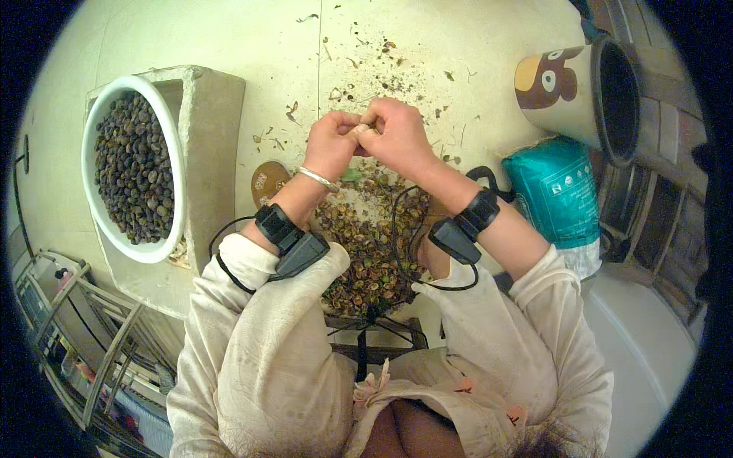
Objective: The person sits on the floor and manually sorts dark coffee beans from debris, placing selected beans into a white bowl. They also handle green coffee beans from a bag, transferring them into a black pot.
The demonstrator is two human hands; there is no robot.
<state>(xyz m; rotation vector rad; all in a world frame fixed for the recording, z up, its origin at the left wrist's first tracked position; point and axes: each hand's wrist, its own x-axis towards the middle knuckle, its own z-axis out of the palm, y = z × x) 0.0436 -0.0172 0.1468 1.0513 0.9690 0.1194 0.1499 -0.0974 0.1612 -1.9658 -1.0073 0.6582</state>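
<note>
My left hand (334, 143) and my right hand (398, 133) meet above the floor, fingertips pinched together. Between them is a small pale piece, perhaps a nut or seed; the fingers mostly hide it. Beneath my wrists, between my feet, lies a heap of brown and yellowish husks (366, 263) with a green leaf (351, 174) at its far edge. To the left, a white basin (178, 200) full of dark round nuts or fruits rests on a pale box-like stand (215, 131).
Husk scraps and dark crumbs (395, 86) are scattered over the floor beyond my hands. At the right are a bucket with a cartoon print (581, 103) and a teal printed bag (552, 189). A metal rack (109, 338) stands at lower left. A slipper (269, 182) shows by my left wrist.
</note>
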